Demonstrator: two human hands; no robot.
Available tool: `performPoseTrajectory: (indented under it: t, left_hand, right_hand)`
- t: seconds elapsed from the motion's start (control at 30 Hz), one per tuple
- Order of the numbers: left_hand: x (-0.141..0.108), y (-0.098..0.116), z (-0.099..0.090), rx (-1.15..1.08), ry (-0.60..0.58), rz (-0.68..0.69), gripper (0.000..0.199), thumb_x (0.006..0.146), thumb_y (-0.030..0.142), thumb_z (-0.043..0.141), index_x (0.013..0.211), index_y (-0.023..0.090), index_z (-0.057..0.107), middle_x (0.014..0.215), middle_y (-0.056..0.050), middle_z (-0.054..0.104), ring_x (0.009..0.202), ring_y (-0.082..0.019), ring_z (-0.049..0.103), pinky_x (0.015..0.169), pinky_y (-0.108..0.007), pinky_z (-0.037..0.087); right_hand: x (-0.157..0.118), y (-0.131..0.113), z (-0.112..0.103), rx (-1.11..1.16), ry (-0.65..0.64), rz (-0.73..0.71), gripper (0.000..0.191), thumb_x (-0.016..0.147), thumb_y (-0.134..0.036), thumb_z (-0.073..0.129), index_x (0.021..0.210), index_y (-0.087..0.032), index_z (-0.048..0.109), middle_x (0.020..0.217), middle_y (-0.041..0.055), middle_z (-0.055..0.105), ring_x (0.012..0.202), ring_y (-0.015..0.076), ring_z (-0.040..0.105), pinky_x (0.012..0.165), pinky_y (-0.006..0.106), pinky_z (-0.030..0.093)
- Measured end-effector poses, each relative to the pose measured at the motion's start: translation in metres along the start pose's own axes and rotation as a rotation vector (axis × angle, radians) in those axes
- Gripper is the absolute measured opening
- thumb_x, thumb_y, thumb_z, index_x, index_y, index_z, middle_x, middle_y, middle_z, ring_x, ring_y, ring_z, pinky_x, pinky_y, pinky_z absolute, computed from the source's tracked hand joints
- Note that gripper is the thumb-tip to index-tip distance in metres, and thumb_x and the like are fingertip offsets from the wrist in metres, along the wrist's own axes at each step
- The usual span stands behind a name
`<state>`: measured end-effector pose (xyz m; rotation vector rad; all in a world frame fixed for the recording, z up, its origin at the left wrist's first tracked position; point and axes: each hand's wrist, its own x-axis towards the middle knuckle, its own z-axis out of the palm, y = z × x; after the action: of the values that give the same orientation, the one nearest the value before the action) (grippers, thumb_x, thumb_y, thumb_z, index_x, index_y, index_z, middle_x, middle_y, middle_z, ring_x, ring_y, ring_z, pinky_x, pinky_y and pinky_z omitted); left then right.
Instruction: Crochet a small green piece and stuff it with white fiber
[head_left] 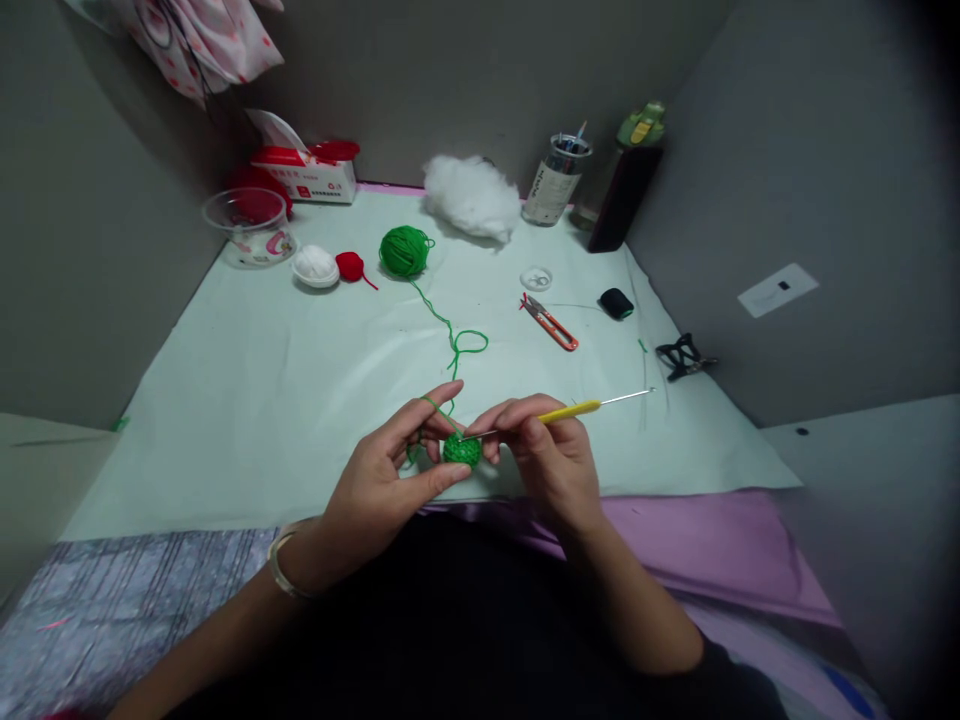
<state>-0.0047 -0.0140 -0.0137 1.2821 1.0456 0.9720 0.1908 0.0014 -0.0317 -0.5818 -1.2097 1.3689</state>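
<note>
My left hand [390, 475] pinches a small round green crocheted piece [461, 450] at the table's front edge, with green yarn looped over its raised index finger. Between the thumb and fingers of my right hand [551, 445] is a crochet hook with a yellow handle [571, 411]; its left tip meets the top of the green piece, and its other metal end points right. From the hands, a loosely curled green strand [452, 345] runs back to a green yarn ball [405, 251].
On the pale tabletop [337, 360] lie orange thread snips [551, 322], a black clip [682, 357], white yarn [316, 267] and red yarn [350, 266]. White stuffing [472, 197], a tissue box [322, 180], a plastic tub [259, 245] and a pen jar [553, 190] stand behind.
</note>
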Motion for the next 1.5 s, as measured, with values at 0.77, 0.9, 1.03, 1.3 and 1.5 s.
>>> performPoseTrajectory:
  t: [0.77,0.9,1.03,1.3,1.5]
  left_hand:
    - [-0.006,0.003,0.022,-0.582,-0.043,-0.28,0.056,0.09,0.036,0.077,0.143,0.023,0.065,0.109,-0.006,0.068,0.101,-0.019,0.065,0.091,-0.03,0.052]
    - [0.001,0.003,0.014,-0.764,-0.08,-0.339,0.058,0.08,0.028,0.087,0.135,0.021,0.072,0.102,-0.005,0.069,0.096,-0.016,0.064,0.092,-0.027,0.049]
    - [0.005,0.0,0.008,-0.702,0.0,-0.272,0.065,0.071,0.022,0.093,0.133,0.022,0.074,0.1,-0.002,0.066,0.098,-0.014,0.06,0.092,-0.024,0.046]
    - [0.004,0.004,0.008,-0.665,-0.079,-0.233,0.05,0.085,0.034,0.082,0.133,0.019,0.074,0.099,-0.004,0.066,0.084,-0.013,0.06,0.082,-0.026,0.048]
    - [0.004,0.0,0.017,-0.734,-0.179,-0.29,0.047,0.099,0.035,0.067,0.142,0.015,0.065,0.084,-0.004,0.07,0.064,-0.011,0.061,0.069,-0.026,0.05]
  right_hand:
    - [-0.016,0.003,-0.002,-1.085,-0.079,-0.685,0.04,0.094,-0.017,0.071,0.128,-0.038,0.074,0.098,0.0035,0.076,0.082,0.0199,0.075,0.067,0.034,0.065]
    - [-0.015,-0.005,0.001,-0.757,-0.001,-0.473,0.038,0.1,-0.018,0.064,0.133,-0.036,0.072,0.112,0.0063,0.077,0.096,0.0205,0.075,0.076,0.036,0.065]
    - [-0.013,-0.013,0.002,-0.528,0.02,-0.327,0.028,0.102,-0.017,0.062,0.12,-0.031,0.079,0.105,0.0058,0.079,0.091,0.019,0.075,0.078,0.036,0.063]
    - [-0.005,-0.014,0.004,-0.01,0.171,-0.007,0.016,0.098,-0.034,0.069,0.094,-0.023,0.08,0.079,0.0026,0.076,0.059,0.0131,0.067,0.051,0.026,0.056]
    - [-0.009,-0.012,0.012,-0.303,0.128,-0.136,0.014,0.099,-0.029,0.069,0.101,-0.027,0.082,0.09,0.0047,0.076,0.074,0.0162,0.069,0.068,0.033,0.059]
